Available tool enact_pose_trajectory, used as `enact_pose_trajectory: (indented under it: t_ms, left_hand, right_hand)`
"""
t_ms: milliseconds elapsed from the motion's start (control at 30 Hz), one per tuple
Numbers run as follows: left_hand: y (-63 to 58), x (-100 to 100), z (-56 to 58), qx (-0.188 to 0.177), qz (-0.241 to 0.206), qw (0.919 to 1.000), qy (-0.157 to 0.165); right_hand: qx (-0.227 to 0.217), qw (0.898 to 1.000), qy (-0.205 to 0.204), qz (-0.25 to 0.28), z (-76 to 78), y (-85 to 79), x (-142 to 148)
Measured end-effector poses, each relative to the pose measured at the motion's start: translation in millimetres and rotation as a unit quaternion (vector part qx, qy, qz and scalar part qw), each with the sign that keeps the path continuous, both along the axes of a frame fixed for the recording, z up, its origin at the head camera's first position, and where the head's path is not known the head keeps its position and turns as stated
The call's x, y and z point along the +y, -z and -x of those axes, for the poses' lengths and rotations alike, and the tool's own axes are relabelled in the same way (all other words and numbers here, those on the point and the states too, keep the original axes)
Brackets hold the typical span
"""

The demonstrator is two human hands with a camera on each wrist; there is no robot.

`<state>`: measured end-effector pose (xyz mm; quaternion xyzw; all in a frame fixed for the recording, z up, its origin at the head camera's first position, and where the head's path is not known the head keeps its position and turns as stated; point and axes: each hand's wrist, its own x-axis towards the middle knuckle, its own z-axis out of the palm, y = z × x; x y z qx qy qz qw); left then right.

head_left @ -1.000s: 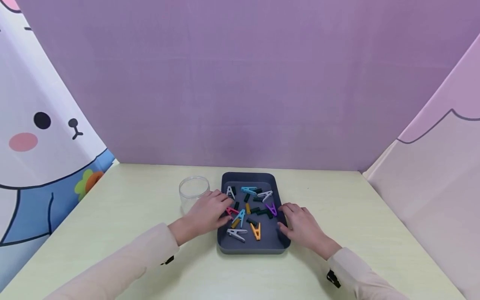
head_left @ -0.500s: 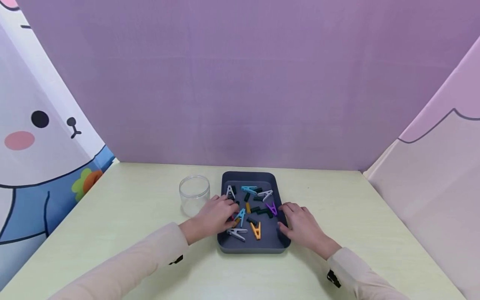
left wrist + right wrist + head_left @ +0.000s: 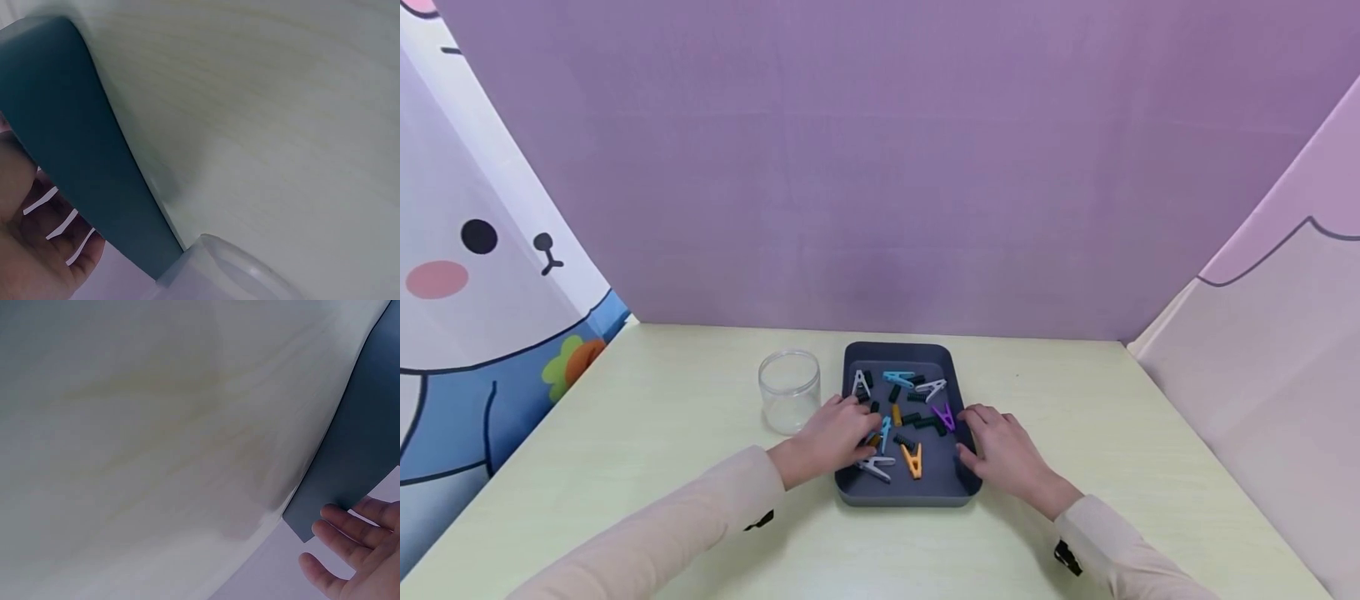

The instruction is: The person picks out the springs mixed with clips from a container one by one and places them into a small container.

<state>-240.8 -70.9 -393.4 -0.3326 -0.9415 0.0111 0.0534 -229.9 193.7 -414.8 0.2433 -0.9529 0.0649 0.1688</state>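
A dark grey tray (image 3: pixel 902 502) holds several plastic clothespins and small dark green and yellow ribbed pieces. My left hand (image 3: pixel 829 439) reaches over the tray's left rim, thumb and fingers just left of a light blue clothespin (image 3: pixel 886 433); whether they pinch anything is hidden. Just below the thumb is a grey clothespin (image 3: pixel 876 469). In the left wrist view the fingers (image 3: pixel 59 234) show behind the tray wall (image 3: pixel 94 150). My right hand (image 3: pixel 1006 454) rests at the right rim, fingers loosely extended, near a purple clothespin (image 3: pixel 943 417). In the right wrist view its fingers (image 3: pixel 347 528) touch the tray wall (image 3: pixel 356 444).
A clear round jar (image 3: pixel 789 392) without a lid stands on the pale table (image 3: pixel 700 375), left of the tray and close to my left hand. An orange-yellow clothespin (image 3: pixel 913 460) lies in the tray's front half. A purple cloth backdrop (image 3: pixel 880 167) rises behind the table.
My left hand has moved right and slightly down, farther over the tray, covering the pink clothespin seen earlier. The light blue clothespin beside it has turned slightly. My right hand has stayed put.
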Motion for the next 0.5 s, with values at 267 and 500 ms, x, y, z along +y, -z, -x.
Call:
enact_pose_trajectory:
  t_ms: [267, 500]
  left_hand:
    - [2.5, 2.1, 1.3, -0.004, 0.006, 1.0, -0.006]
    - [4.4, 2.2, 1.9, 0.005, 0.005, 1.0, -0.003]
  right_hand:
    - [0.003, 1.0, 0.0, 0.002, -0.6, 0.3, -0.3]
    - [0.001, 1.0, 0.003, -0.001, 0.1, 1.2, -0.4]
